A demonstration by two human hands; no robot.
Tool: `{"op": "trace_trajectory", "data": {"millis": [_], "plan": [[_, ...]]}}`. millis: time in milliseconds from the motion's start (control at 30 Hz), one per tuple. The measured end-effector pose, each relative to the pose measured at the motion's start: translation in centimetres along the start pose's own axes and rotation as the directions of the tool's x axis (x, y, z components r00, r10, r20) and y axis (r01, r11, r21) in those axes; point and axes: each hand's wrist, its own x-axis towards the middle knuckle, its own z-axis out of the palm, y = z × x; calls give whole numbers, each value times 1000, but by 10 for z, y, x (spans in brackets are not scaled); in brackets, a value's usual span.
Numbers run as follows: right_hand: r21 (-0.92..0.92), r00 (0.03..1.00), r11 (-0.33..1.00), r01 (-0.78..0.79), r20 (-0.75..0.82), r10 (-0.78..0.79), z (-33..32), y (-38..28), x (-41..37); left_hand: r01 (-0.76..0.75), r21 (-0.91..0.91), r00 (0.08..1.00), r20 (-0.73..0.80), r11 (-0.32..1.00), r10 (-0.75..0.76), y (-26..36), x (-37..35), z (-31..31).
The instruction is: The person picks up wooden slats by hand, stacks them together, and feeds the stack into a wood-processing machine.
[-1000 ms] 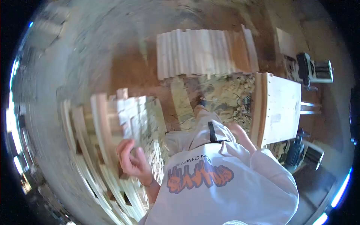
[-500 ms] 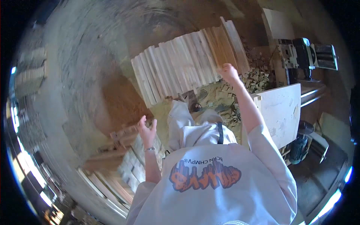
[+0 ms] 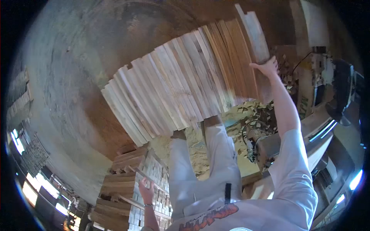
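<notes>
1. Head view: the right hand is stretched out at arm's length, fingers spread and laid flat against the pale plank. The fingers are not closed round it.
2. That plank is the last one in the row of leaning planks. It rises from under the palm, and the rest of the row fans away to the left of the hand.
3. Below the right wrist, along the forearm, lies a heap of sawdust and offcuts. A machine stands under the elbow.
4. The left hand is low and close to the body. Its fingers are loosely half-curled with nothing in them.
5. Just beside the left hand is a stack of small wood blocks. Stacked boards lie on its other side.
</notes>
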Motion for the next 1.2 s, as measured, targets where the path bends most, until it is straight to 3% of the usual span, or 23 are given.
{"op": "trace_trajectory", "data": {"millis": [33,100,167,233,300,367,400,467,500,533,567,600,633,667,733,767,833,867,933,1067,1133,1167,1200], "plan": [[-2,999,1000,-22,24,22,14,2,13,0,29,1000,15,1000,-1,-7,0,10],[175,987,977,122,-121,-102,31,7,26,-115,-15,989,91,993,116,-7,7,24],[184,983,975,126,-154,-98,33,10,18,-75,82,991,113,994,65,32,27,34],[197,973,968,156,-201,-116,18,1,1,-460,293,886,90,838,455,121,55,27],[552,977,823,133,69,-204,-8,-7,-34,-508,51,855,148,860,496,219,76,25],[662,933,748,57,232,-276,-18,-20,-78,-536,-165,773,299,828,560,294,99,44],[749,876,663,-8,325,-356,-28,-32,-105,-617,-353,674,225,703,704,334,111,62],[850,769,514,-111,401,-497,-54,-61,-156,-197,-797,675,312,571,669,411,128,96],[876,729,461,-143,408,-550,-64,-74,-177,-210,-789,661,320,577,679,422,140,103],[910,666,411,-57,342,-663,-72,-84,-188,25,-860,655,399,509,642,427,153,113],[934,584,358,20,280,-762,-77,-90,-194,154,-868,655,447,472,609,429,158,112],[870,558,477,124,336,-758,-76,-93,-192,279,-861,653,494,425,574,429,163,112],[783,533,579,228,397,-747,-73,-94,-186,270,-865,701,477,422,529,424,167,107],[705,622,591,393,269,-735,-60,-89,-170,261,-869,747,458,421,483,427,167,98],[381,852,800,464,55,-520,-40,-75,-110,146,-853,870,352,502,346,420,174,87],[163,920,907,388,-13,-391,-35,-61,-72,65,-836,910,274,544,311,404,182,87],[-72,959,961,267,-78,-272,1,-16,-11,37,-815,933,235,579,271,359,188,83],[-71,961,962,264,-70,-269,20,2,3,8,-792,953,192,610,236,341,185,77],[140,971,973,182,133,-201,50,21,18,-23,-748,938,213,664,273,331,172,57],[179,985,970,162,23,-169,51,18,10,-111,-598,917,246,794,314,303,140,20],[364,968,897,249,-89,-233,40,16,-3,-99,-596,901,286,797,326,294,125,2],[368,968,895,252,-96,-233,26,12,-12,-82,-601,891,313,795,329,292,116,-8],[507,974,848,156,66,-218,-11,-1,-29,-103,-599,880,317,794,353,293,108,-17]]}}
